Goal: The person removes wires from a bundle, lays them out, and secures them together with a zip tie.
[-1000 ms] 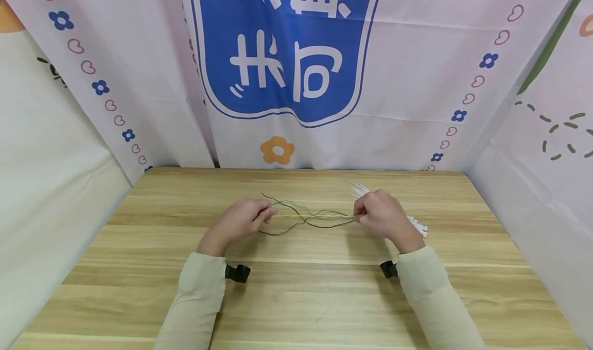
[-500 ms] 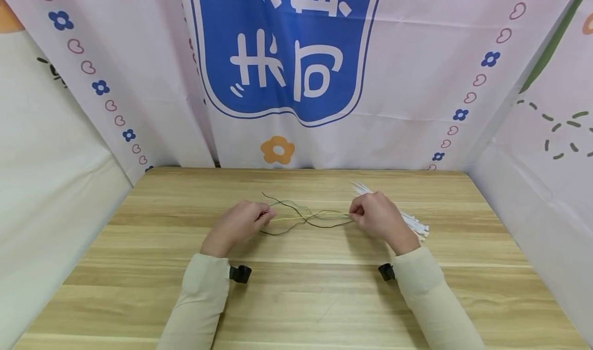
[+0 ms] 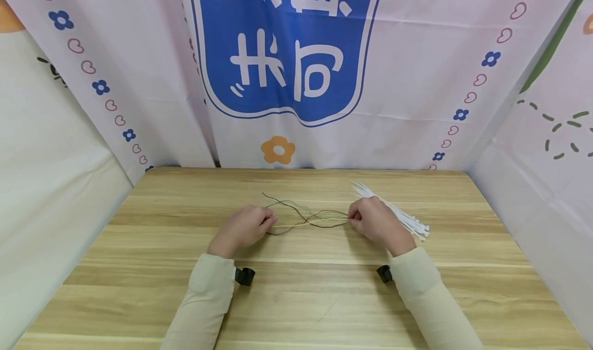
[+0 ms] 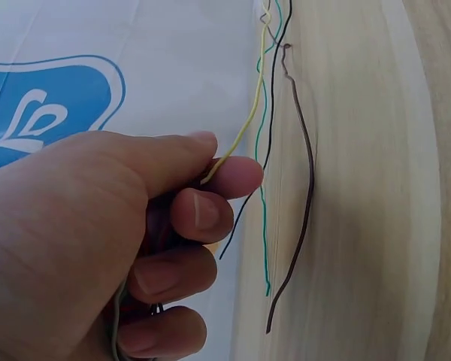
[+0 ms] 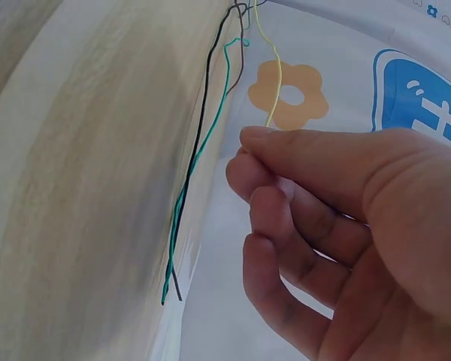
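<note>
My left hand [image 3: 243,227] pinches one end of a thin yellow wire [image 4: 257,105] between thumb and index finger; its other fingers curl inward. Something dark and a thin greenish strand show inside that palm, too hidden to name. The wire's other end is pinched by my right hand [image 3: 376,219], thumb against index finger. Between the hands the yellow wire sags slightly. Around it on the table lie a black wire [image 5: 206,90], a green wire [image 4: 263,226] and a brown wire [image 4: 311,180], crossing one another near the middle.
White cable ties [image 3: 410,221] lie in a fanned bundle, partly behind my right hand. The wooden table [image 3: 306,298] ends at a printed cloth backdrop [image 3: 394,144], with cloth on both sides too.
The yellow wire was pulled straight and now hangs slack. My hands have come closer together and slightly nearer to me. More of the cable ties shows.
</note>
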Motion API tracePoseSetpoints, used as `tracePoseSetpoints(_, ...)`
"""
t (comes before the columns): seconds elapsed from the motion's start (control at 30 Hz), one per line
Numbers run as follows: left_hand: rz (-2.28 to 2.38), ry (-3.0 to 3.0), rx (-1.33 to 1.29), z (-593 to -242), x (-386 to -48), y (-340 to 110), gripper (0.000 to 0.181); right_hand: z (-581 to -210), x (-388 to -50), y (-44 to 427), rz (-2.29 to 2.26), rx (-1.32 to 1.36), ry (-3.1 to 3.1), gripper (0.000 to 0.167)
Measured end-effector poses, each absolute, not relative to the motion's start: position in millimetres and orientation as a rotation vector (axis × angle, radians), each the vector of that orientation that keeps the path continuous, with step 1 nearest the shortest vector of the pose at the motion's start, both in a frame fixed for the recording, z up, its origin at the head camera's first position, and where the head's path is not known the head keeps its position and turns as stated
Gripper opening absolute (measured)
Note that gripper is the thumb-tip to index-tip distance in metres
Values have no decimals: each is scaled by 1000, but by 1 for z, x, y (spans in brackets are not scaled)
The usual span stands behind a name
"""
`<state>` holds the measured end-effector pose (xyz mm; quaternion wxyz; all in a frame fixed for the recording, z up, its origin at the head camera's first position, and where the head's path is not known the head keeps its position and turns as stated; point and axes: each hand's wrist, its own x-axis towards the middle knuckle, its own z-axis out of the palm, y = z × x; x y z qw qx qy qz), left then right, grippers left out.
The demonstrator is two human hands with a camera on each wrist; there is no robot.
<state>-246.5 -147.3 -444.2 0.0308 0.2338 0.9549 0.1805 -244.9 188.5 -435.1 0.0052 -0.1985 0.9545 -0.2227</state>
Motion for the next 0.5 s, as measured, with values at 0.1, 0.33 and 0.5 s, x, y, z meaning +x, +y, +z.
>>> tracePoseSetpoints(0.1, 564, 2953, 694, -445, -247, -149, 43, -436, -246, 189, -705, -646, 2993, 5)
tracePoseSetpoints(0.33, 577, 2951, 625, -445, -248, -155, 45, -437, -246, 189, -710, -652, 2993, 5)
tracePoseSetpoints(0.5, 578, 2949, 599, -445, -249, -156, 45, -437, -245, 190, -673, -580, 3005, 5)
